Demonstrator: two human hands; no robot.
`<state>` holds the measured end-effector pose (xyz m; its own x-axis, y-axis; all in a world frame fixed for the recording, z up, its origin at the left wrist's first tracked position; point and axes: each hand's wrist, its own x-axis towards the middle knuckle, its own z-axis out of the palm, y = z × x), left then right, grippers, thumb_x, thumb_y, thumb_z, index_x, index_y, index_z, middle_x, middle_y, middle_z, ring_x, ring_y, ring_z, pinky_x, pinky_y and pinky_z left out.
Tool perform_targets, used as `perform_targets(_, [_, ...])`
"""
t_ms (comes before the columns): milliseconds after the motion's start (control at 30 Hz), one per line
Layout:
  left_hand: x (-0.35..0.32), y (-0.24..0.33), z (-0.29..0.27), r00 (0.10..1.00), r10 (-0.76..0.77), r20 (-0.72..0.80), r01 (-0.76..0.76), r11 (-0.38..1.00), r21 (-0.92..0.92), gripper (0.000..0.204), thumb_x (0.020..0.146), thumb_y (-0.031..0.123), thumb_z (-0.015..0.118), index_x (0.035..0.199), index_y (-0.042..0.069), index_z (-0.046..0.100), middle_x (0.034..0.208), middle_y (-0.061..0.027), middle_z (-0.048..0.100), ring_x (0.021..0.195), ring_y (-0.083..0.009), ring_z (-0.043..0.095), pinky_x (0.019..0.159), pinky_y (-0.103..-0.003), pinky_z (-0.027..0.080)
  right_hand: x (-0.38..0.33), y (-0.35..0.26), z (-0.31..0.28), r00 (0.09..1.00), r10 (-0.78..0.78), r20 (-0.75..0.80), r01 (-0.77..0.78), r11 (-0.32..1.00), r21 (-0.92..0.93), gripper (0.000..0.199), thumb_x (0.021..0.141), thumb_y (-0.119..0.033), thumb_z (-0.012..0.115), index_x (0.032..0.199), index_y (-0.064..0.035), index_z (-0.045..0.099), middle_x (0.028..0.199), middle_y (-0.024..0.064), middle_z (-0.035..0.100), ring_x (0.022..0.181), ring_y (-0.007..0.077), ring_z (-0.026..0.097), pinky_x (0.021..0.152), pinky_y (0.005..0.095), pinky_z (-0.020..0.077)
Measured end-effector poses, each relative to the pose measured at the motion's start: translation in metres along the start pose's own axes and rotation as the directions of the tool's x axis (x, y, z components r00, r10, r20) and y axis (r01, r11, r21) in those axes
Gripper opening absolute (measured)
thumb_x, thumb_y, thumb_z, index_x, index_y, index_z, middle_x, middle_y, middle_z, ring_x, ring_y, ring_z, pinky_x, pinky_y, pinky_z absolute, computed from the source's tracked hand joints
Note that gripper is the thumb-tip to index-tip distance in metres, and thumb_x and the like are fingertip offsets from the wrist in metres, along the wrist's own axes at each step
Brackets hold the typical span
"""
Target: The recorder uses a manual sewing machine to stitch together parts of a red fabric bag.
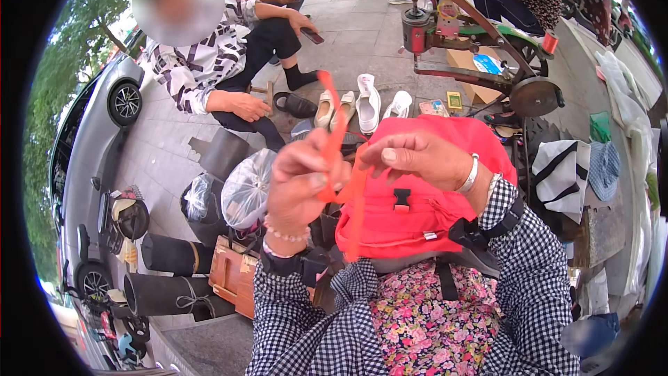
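With the left hand point(306, 174) pinching a narrow, flat orange-red fabric strap point(339, 132) above the bright-red cloth backpack point(379, 223) on the lap point(431, 310), and the right hand point(421, 157) curled beside it, its grip unclear, flattening any twist before pulling evenly would likely serve best.

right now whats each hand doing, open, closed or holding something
Left hand: closed, holding the orange strip.
Right hand: partly curled above the red backpack; whether it grips the strip cannot be told.
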<state>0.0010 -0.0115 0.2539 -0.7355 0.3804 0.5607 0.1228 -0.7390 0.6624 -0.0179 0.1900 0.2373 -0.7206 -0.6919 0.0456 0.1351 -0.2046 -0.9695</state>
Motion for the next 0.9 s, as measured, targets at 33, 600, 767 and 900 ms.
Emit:
perform_targets(33, [-0.001, -0.011, 0.0, 0.998, -0.067, -0.022, 0.068, 0.997, 0.047, 0.013, 0.069, 0.0, 0.052, 0.082, 0.003, 0.053, 0.077, -0.0054, 0.041, 0.057, -0.0127, 0.041, 0.052, -0.026, 0.034, -0.003, 0.003, 0.005, 1.0, -0.021, 0.014, 0.021, 0.999, 0.04, 0.038, 0.081, -0.032, 0.049, 0.107, -0.0044, 0.048, 0.095, 0.0031, 0.054, 0.09, 0.0104, 0.048, 0.074, 0.024, 0.039])
perform_targets(600, [-0.01, -0.076, -0.012, 0.736, -0.637, -0.23, 0.673, 0.724, 0.149, 0.024, 0.075, 0.002, 0.051, 0.099, -0.002, 0.048, 0.077, -0.0047, 0.053, 0.065, -0.0095, 0.05, 0.063, -0.026, 0.047, -0.044, 0.021, -0.047, 0.858, -0.038, -0.513, 0.168, 0.963, 0.211, 0.019, 0.081, -0.022, 0.05, 0.088, -0.0048, 0.054, 0.077, 0.0034, 0.056, 0.067, 0.0108, 0.054, 0.057, 0.0243, 0.0439])
perform_targets(767, [-0.009, -0.083, -0.014, 0.845, -0.428, -0.32, 0.534, 0.663, 0.524, 0.003, 0.074, 0.001, 0.053, 0.075, -0.001, 0.054, 0.065, 0.0034, 0.05, 0.06, -0.0013, 0.044, 0.056, -0.018, 0.04, -0.067, 0.016, -0.057, 0.88, -0.138, -0.454, 0.34, 0.851, 0.4, 0.01, 0.077, -0.015, 0.054, 0.081, -0.0056, 0.052, 0.082, 0.0042, 0.055, 0.067, 0.0128, 0.053, 0.058, 0.0263, 0.0437])
perform_targets(900, [-0.009, -0.088, -0.014, 0.911, -0.316, -0.265, 0.408, 0.589, 0.697, 0.002, 0.073, 0.0, 0.055, 0.075, -0.001, 0.054, 0.065, 0.0058, 0.048, 0.059, -0.0003, 0.041, 0.052, -0.015, 0.034, -0.081, 0.022, -0.066, 0.802, -0.055, -0.595, 0.258, 0.93, 0.262, 0.01, 0.077, -0.014, 0.053, 0.083, -0.0054, 0.052, 0.082, 0.0045, 0.055, 0.069, 0.0129, 0.053, 0.06, 0.0265, 0.0439])
